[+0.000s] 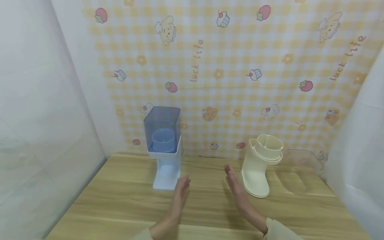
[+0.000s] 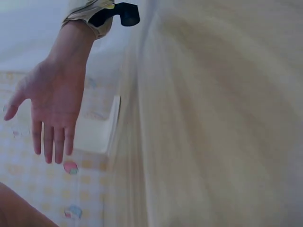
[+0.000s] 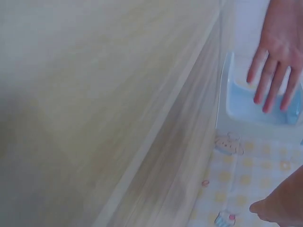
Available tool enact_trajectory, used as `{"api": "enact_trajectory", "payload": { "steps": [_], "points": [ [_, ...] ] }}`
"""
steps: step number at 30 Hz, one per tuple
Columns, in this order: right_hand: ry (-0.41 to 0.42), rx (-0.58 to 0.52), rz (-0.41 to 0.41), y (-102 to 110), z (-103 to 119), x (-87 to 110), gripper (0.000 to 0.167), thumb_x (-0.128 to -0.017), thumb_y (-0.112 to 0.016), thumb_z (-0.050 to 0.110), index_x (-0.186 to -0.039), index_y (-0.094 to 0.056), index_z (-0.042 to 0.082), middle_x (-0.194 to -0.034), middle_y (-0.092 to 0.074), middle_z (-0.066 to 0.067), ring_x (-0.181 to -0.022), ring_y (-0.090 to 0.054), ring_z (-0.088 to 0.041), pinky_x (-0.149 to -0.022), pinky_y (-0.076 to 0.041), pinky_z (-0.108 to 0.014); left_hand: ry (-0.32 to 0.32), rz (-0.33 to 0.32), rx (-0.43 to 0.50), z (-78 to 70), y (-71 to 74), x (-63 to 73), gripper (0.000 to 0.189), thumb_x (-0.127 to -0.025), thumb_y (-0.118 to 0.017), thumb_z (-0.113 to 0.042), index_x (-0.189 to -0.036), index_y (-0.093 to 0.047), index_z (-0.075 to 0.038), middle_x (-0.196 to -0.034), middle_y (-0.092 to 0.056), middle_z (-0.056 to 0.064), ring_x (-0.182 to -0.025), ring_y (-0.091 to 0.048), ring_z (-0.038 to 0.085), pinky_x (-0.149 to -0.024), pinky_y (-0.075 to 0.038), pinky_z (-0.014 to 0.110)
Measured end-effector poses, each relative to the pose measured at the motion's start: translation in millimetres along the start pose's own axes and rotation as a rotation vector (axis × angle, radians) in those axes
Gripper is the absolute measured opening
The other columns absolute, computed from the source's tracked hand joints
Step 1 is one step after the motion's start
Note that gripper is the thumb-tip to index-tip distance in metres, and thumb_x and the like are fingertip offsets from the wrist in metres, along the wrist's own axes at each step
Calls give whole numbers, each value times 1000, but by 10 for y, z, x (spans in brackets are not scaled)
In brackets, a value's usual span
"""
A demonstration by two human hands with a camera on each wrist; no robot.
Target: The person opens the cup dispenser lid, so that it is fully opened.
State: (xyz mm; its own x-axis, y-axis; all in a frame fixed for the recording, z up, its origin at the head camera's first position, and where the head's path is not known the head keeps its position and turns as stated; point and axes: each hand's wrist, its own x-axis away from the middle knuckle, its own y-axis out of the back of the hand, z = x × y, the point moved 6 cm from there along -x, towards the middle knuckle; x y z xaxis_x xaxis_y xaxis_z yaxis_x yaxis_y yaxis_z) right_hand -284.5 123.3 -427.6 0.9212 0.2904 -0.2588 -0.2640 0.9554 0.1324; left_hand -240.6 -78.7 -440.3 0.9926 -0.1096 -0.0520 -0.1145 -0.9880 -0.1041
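My left hand (image 1: 179,196) is held on edge above the wooden table with straight fingers, close to the base of a light-blue dispenser (image 1: 168,170). A tinted see-through box (image 1: 162,116) tops this dispenser, around a blue round cup (image 1: 163,140). Opposite, my right hand (image 1: 238,193) has its fingers extended, just left of a cream dispenser (image 1: 255,175) with an uncovered round cup (image 1: 270,146). The palms face each other, apart, with nothing between them. The left wrist view shows the right palm (image 2: 59,90); the right wrist view shows the left palm (image 3: 282,47).
A clear, see-through container (image 1: 295,170) lies at the table's right rear, beside the cream dispenser. A yellow checked cloth (image 1: 210,93) hangs behind the wooden table (image 1: 120,200). White curtains close off the left (image 1: 45,116) and right (image 1: 366,150) sides.
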Motion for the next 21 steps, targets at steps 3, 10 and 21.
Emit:
{"api": "enact_trajectory", "payload": {
  "steps": [3,10,21],
  "points": [
    [-2,0,7,-124,-21,-73,66,-109,-14,38,-157,2,-4,-165,-2,-26,-152,-2,-45,-122,-17,-30,30,-34,-33,-3,259,128,82,-104,-3,-56,-156,-12,7,-160,-18,32,-148,-14,51,-119,-6,66],
    [-30,-2,-36,-270,-29,-221,68,-108,-18,42,-158,1,0,-166,0,-24,-152,-2,-46,-120,-4,-64,50,-138,-86,33,724,191,86,-103,0,-59,-155,-14,8,-159,-21,33,-147,-18,51,-120,-10,64],
    [-116,37,-79,-717,49,-580,74,-107,-19,52,-159,-4,2,-167,0,-20,-153,5,-42,-120,4,-64,-40,-396,63,-11,1588,-257,82,-103,-5,-59,-156,-11,4,-162,-16,27,-152,-14,42,-126,-8,51]
  ]
}}
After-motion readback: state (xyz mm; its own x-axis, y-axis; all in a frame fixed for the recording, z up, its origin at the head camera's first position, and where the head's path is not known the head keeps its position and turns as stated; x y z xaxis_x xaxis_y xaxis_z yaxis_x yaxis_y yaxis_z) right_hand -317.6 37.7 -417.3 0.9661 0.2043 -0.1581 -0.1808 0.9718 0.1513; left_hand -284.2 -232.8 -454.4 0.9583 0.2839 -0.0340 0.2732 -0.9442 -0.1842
